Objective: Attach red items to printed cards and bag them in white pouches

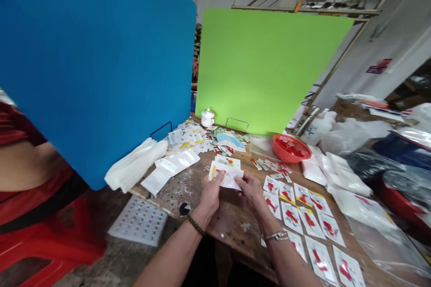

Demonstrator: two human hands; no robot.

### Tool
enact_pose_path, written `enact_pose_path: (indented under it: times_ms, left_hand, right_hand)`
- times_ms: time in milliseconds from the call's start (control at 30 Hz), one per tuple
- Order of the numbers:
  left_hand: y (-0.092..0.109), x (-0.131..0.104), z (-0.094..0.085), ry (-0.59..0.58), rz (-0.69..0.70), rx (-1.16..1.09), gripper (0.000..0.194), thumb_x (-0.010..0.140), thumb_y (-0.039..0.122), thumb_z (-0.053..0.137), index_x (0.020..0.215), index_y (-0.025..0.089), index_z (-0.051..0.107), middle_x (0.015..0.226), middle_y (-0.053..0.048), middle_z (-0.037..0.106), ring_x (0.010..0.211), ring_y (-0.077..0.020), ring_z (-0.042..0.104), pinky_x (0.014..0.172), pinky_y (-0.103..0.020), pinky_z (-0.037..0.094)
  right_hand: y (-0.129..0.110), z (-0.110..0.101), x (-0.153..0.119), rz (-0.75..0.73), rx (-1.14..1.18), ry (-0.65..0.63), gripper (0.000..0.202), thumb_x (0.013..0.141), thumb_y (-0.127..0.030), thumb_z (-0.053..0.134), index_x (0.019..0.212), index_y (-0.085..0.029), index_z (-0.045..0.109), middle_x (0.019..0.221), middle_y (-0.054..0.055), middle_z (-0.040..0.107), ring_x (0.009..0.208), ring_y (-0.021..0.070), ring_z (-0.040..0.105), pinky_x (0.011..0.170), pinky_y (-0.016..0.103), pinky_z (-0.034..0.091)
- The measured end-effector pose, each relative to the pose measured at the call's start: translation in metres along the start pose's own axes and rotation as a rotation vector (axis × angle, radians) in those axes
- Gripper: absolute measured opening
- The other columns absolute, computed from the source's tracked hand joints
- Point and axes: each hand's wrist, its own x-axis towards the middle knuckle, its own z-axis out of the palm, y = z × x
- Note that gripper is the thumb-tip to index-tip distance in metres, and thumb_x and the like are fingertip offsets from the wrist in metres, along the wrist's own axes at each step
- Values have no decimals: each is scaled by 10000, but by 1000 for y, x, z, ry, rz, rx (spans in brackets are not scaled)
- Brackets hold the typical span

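Observation:
Near the front edge of the wooden table [232, 215], both hands hold one small white packet [232, 180] with a yellow strip and a red piece showing. My left hand [211, 188] pinches its left end, thumb on top. The right end is between the thumb and fingers of my right hand [251, 188]. Just behind it lies another white card [235, 161] with red and yellow on it. To the right, several white packets with red pieces [291, 216] lie in rows, some partly behind my right forearm.
A red basket [291, 148], a white lidded cup [208, 118] and a pile of small packets [191, 136] stand farther back. White bags [134, 166] lie left. Blue [117, 63] and green [266, 67] panels rise behind. A person's arm [37, 166] shows at far left.

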Motion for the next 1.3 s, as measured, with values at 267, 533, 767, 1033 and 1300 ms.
enact_pose_path:
  times_ms: [267,533,767,1033,1300]
  left_hand:
    - [88,55,-51,102,564,1204,246,673,101,646,882,210,714,1086,-124,655,1142,-323,484,1071,-450,233]
    - [126,101,-82,197,331,1859,452,610,285,736,1052,219,667,1154,-138,629,1086,-352,505,943,-437,319]
    - [131,112,-83,183,380,1809,355,638,175,665,988,212,714,1062,-91,686,1006,-264,568,880,-331,380]
    - [143,109,-83,183,426,1795,212,784,239,566,908,192,731,920,-147,714,891,-303,627,769,-374,426]
    - [160,101,-78,124,658,1730,222,853,233,491,781,188,697,1049,-118,682,1051,-259,565,963,-349,368]
  right_hand:
    - [-12,-2,64,-311,-840,182,173,685,-251,621,805,-145,686,724,80,642,713,236,590,662,346,456]
    - [6,23,33,-599,-919,29,315,743,-211,530,1021,-172,674,1077,127,592,1031,269,546,936,419,426]
    - [20,39,-12,-483,-637,-57,223,667,-187,587,851,-205,713,983,96,632,909,253,601,844,406,482]
    - [20,39,-42,-342,-477,-16,174,626,-165,606,750,-228,709,873,70,658,830,247,616,785,388,493]
    - [27,40,-49,-332,-483,12,162,616,-170,594,734,-214,695,824,58,665,774,232,621,743,369,498]
